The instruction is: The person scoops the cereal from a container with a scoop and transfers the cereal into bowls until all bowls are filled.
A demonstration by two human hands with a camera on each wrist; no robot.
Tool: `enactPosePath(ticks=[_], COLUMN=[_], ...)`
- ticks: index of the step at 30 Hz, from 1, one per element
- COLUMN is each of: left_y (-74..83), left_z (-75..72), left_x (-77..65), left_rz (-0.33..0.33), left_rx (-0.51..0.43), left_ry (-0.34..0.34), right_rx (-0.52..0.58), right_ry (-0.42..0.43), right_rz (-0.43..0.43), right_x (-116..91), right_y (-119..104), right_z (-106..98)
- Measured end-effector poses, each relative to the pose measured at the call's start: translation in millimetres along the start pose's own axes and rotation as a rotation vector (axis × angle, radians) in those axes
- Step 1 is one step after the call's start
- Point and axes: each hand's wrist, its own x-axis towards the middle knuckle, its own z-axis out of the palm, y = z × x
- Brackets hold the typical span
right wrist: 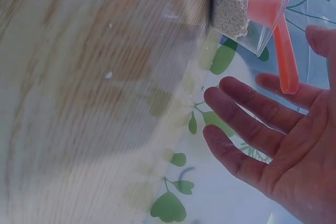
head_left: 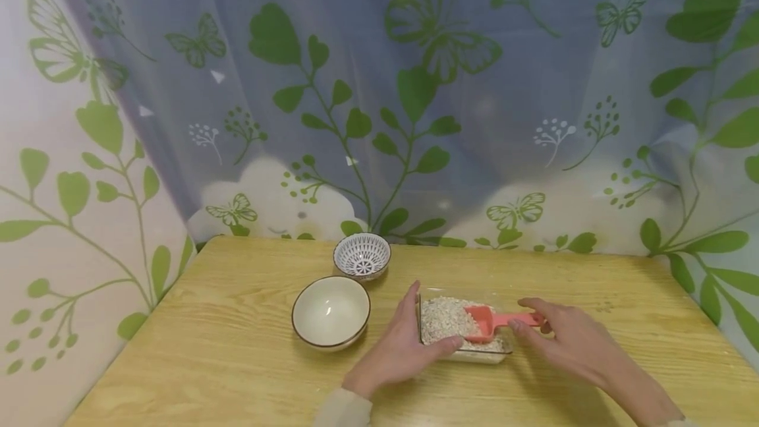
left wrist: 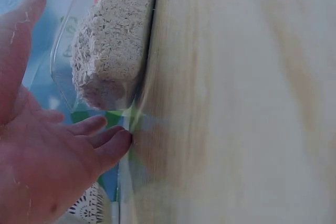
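Note:
A clear rectangular container (head_left: 483, 356) of oat flakes (head_left: 445, 318) stands on the table, with a red scoop (head_left: 485, 323) lying in the oats. Its handle (right wrist: 286, 61) juts over the container's right side. At the left end is my left hand (head_left: 409, 344), thumb and fingers spread around that end; whether it touches the wall is unclear. My right hand (head_left: 569, 338) is at the scoop's handle, which lies between thumb and index finger. In the right wrist view the handle's end meets the index finger, while the thumb stands apart and the other fingers are loosely extended.
Left of the container sits a cream bowl (head_left: 331, 312) with a dark rim. Behind it is a smaller black-and-white patterned bowl (head_left: 362, 256). The wooden table (head_left: 225, 335) ends at a curtain (head_left: 367, 117) printed with leaves and butterflies. A few small flakes (right wrist: 108, 75) lie on the tabletop.

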Motion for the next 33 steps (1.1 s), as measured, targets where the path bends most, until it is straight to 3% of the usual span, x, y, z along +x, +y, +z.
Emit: enactPosePath(ticks=[10, 23, 33], left_y=[-0.2, -2.4, -3.4], left_z=[8.5, 15.5, 17.1], left_x=[6.7, 9.8, 10.8], left_rz=[-0.051, -0.076, -0.074], left_rx=[-0.05, -0.06, -0.055], left_ry=[-0.018, 0.017, 0.031], right_rx=[0.146, 0.305, 0.399], right_ry=[0.017, -0.121, -0.164], right_rz=[-0.074, -0.048, -0.039], right_x=[3.9, 15.0, 19.1], right_y=[1.7, 1.1, -4.5], right_z=[2.3, -2.3, 0.1])
